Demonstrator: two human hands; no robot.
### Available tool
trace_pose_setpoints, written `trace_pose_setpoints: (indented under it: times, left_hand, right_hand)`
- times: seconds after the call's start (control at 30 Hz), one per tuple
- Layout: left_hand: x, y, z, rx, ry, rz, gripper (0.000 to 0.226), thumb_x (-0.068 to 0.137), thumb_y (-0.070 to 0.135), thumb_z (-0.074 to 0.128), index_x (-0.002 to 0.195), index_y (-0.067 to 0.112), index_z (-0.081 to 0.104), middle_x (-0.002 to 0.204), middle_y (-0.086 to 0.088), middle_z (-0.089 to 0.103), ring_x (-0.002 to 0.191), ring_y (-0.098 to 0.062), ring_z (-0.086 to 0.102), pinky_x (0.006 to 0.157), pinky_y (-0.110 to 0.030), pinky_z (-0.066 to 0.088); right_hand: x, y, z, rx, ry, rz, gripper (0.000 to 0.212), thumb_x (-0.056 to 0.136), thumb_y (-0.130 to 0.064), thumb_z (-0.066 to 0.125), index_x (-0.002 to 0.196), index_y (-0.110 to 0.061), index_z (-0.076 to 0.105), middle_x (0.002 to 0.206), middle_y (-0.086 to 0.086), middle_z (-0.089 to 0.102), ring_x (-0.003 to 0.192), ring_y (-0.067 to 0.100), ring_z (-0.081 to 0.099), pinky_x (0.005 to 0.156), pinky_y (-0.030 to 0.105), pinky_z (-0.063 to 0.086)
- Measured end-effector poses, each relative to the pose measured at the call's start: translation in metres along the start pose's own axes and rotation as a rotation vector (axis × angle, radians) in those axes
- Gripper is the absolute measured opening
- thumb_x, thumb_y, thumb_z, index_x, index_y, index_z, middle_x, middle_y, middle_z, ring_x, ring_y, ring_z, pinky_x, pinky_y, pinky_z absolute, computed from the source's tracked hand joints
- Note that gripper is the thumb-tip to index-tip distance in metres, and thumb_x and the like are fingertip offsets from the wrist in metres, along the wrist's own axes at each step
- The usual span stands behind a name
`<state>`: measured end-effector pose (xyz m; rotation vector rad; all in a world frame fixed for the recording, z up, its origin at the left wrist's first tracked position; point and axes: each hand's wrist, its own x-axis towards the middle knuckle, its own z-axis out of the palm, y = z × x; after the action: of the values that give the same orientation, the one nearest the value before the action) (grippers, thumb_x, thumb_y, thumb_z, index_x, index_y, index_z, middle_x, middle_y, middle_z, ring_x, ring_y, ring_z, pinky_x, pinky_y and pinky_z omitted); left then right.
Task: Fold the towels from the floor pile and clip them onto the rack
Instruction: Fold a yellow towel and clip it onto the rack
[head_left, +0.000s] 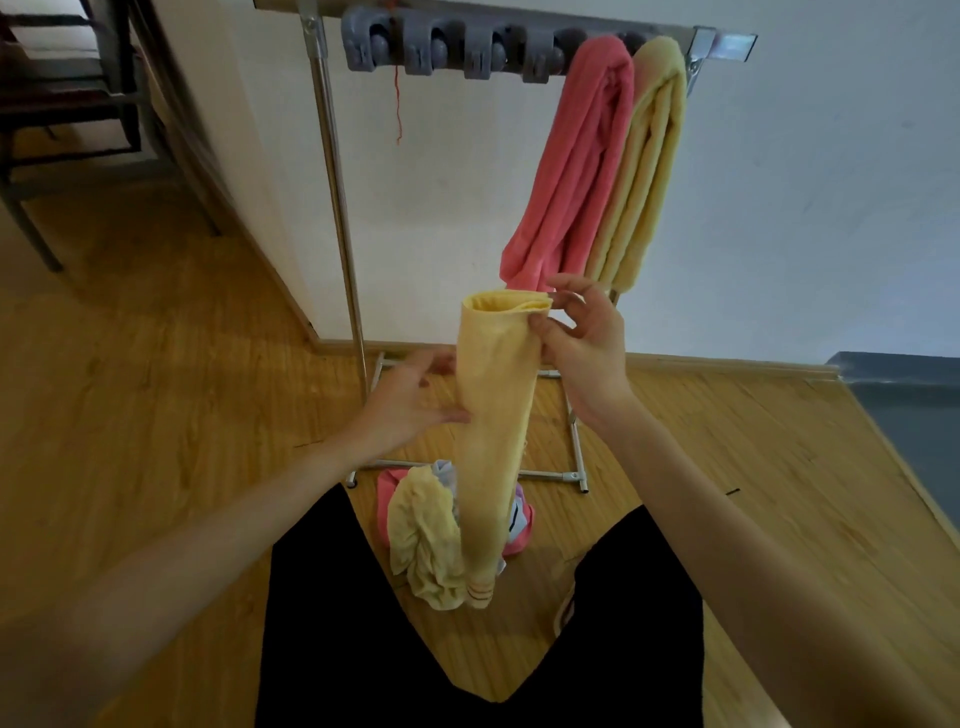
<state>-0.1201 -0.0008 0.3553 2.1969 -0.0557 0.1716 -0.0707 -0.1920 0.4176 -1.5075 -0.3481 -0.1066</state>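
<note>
A yellow towel (493, 415), folded into a long narrow strip, hangs upright in front of me. My right hand (576, 338) pinches its folded top edge between thumb and fingers. My left hand (415, 400) rests against the strip's left side at mid-height, fingers straight. Below, on the floor, lies the pile (431, 540) of crumpled yellow, pink and pale towels. The rack (332, 171) stands ahead with a row of grey clips (436, 49) along its top bar. A pink towel (571, 156) and a pale yellow towel (644, 161) hang clipped at the right end.
The rack's metal base (576, 467) lies on the wooden floor beyond the pile. A white wall stands behind the rack. A dark wooden staircase (67, 93) is at the far left. My dark-trousered legs (322, 623) frame the pile.
</note>
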Motion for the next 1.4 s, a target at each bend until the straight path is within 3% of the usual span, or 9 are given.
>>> trace_pose_setpoints:
  times: [0.1, 0.3, 0.57, 0.7, 0.8, 1.0, 1.13, 1.27, 1.4]
  left_hand:
    - [-0.011, -0.039, 0.026, -0.071, -0.103, -0.113, 0.038, 0.066, 0.018, 0.085, 0.098, 0.018, 0.066, 0.096, 0.007, 0.067, 0.091, -0.008, 0.062, 0.084, -0.035, 0.051]
    - [-0.014, -0.060, 0.079, -0.195, -0.171, -0.312, 0.036, 0.074, 0.026, 0.080, 0.105, 0.013, 0.065, 0.096, 0.003, 0.066, 0.093, -0.015, 0.063, 0.077, -0.021, 0.050]
    - [-0.011, -0.072, 0.098, -0.333, -0.196, -0.482, 0.029, 0.086, 0.028, 0.069, 0.108, 0.010, 0.065, 0.102, -0.002, 0.067, 0.096, -0.018, 0.063, 0.080, -0.028, 0.052]
    - [-0.002, -0.062, 0.079, -0.296, -0.134, -0.464, 0.024, 0.084, 0.030, 0.071, 0.077, 0.009, 0.062, 0.070, 0.000, 0.056, 0.069, -0.014, 0.054, 0.061, -0.023, 0.040]
    - [0.009, -0.037, 0.058, -0.247, -0.145, -0.351, 0.026, 0.084, 0.027, 0.071, 0.069, 0.008, 0.061, 0.064, 0.001, 0.052, 0.062, -0.011, 0.049, 0.055, -0.020, 0.035]
    - [0.030, 0.023, 0.013, -0.043, -0.358, -0.059, 0.030, 0.078, 0.024, 0.077, 0.057, 0.009, 0.061, 0.049, 0.009, 0.041, 0.045, -0.002, 0.036, 0.047, -0.016, 0.027]
    - [0.034, 0.059, -0.014, 0.032, -0.607, 0.033, 0.027, 0.076, 0.036, 0.078, 0.082, 0.009, 0.075, 0.073, -0.012, 0.067, 0.065, -0.012, 0.058, 0.059, -0.024, 0.043]
    - [0.034, 0.071, -0.019, 0.050, -0.720, 0.043, 0.009, 0.080, 0.027, 0.076, 0.080, 0.018, 0.075, 0.073, 0.004, 0.070, 0.066, -0.007, 0.062, 0.058, -0.019, 0.045]
    - [0.035, 0.073, -0.023, 0.084, -0.736, 0.038, 0.011, 0.081, 0.025, 0.074, 0.080, 0.015, 0.075, 0.072, -0.002, 0.068, 0.065, -0.007, 0.060, 0.057, -0.018, 0.044]
  right_hand:
    - [0.000, -0.003, 0.004, 0.054, 0.012, 0.051, 0.034, 0.077, -0.002, 0.064, 0.106, -0.020, 0.060, 0.108, 0.014, 0.059, 0.109, 0.043, 0.055, 0.084, 0.048, 0.053]
    - [0.001, -0.019, 0.004, 0.123, 0.086, 0.106, 0.030, 0.082, 0.005, 0.063, 0.108, -0.011, 0.059, 0.095, 0.006, 0.060, 0.096, 0.031, 0.060, 0.083, 0.055, 0.052]
    - [-0.001, -0.018, -0.027, 0.264, 0.471, 0.292, 0.024, 0.089, 0.000, 0.055, 0.109, -0.013, 0.047, 0.103, 0.008, 0.059, 0.083, 0.019, 0.059, 0.067, 0.030, 0.050]
    - [-0.015, 0.019, -0.052, 0.035, 0.535, 0.405, 0.030, 0.086, 0.001, 0.048, 0.109, -0.015, 0.041, 0.099, 0.003, 0.052, 0.083, 0.016, 0.056, 0.065, 0.030, 0.051]
    - [-0.032, 0.052, -0.061, -0.119, 0.408, 0.566, 0.033, 0.085, 0.006, 0.051, 0.109, -0.013, 0.040, 0.103, 0.007, 0.052, 0.080, 0.014, 0.054, 0.073, 0.036, 0.054]
    - [-0.050, 0.095, -0.058, -0.426, -0.041, 0.768, 0.040, 0.085, 0.003, 0.054, 0.123, -0.005, 0.044, 0.097, 0.004, 0.048, 0.079, 0.012, 0.050, 0.056, 0.022, 0.044]
    - [-0.041, 0.097, -0.051, -0.806, -0.286, 0.564, 0.042, 0.096, -0.009, 0.044, 0.138, -0.008, 0.038, 0.137, 0.017, 0.037, 0.127, 0.031, 0.039, 0.101, 0.037, 0.039]
    - [-0.030, 0.072, -0.038, -0.200, -0.302, 0.404, 0.036, 0.095, -0.001, 0.039, 0.126, -0.011, 0.057, 0.123, 0.008, 0.061, 0.122, 0.021, 0.053, 0.098, 0.029, 0.043]
    - [-0.022, 0.062, -0.034, 0.109, -0.721, 0.554, 0.056, 0.073, 0.000, 0.039, 0.127, 0.005, 0.052, 0.130, 0.026, 0.054, 0.121, 0.032, 0.052, 0.107, 0.045, 0.040]
